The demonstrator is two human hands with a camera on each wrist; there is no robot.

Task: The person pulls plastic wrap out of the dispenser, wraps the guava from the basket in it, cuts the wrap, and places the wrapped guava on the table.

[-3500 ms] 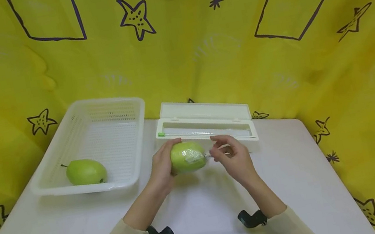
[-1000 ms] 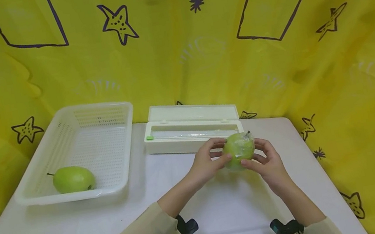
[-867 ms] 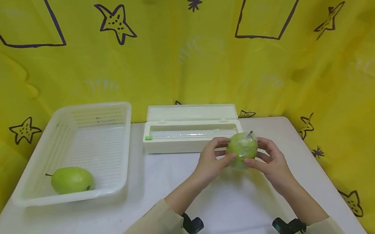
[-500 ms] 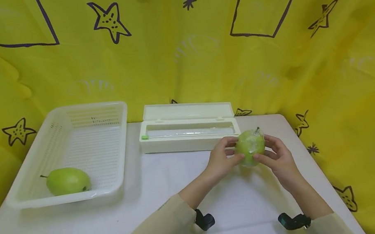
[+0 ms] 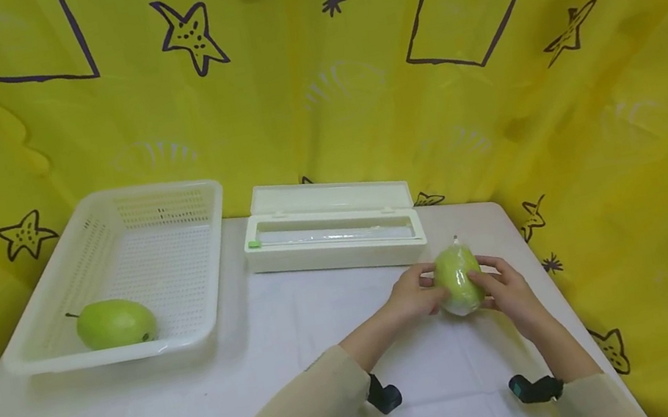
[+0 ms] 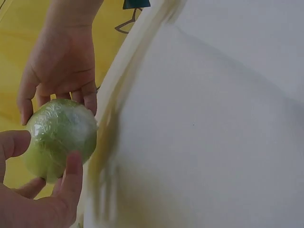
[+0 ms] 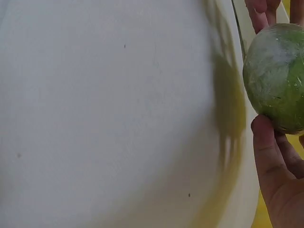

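A green pear (image 5: pixel 459 279) covered in clear plastic wrap is held between both hands toward the table's right side, its stem end away from me. My left hand (image 5: pixel 414 293) grips its left side, and my right hand (image 5: pixel 513 292) holds the right side with thumb and fingers. In the left wrist view the wrap on the pear (image 6: pixel 61 133) looks shiny and creased. The right wrist view catches the same pear (image 7: pixel 278 76) at its right edge, partly cut off. Apart from the table, a shadow of hands and fruit falls on the cloth.
A second green pear (image 5: pixel 116 323) lies unheld in a white perforated basket (image 5: pixel 207 298) on the left. At the back stands a white wrap dispenser box (image 5: pixel 336 256), lid raised, a roll of film inside and a green slider at its left end. A yellow patterned curtain (image 5: pixel 274 100) hangs behind.
The wrapped pear has turned from lying sideways to stem end away, and both hands have carried it right. Lately it tilted so its smooth side faces me. The right hand's pinch on the film has ended.
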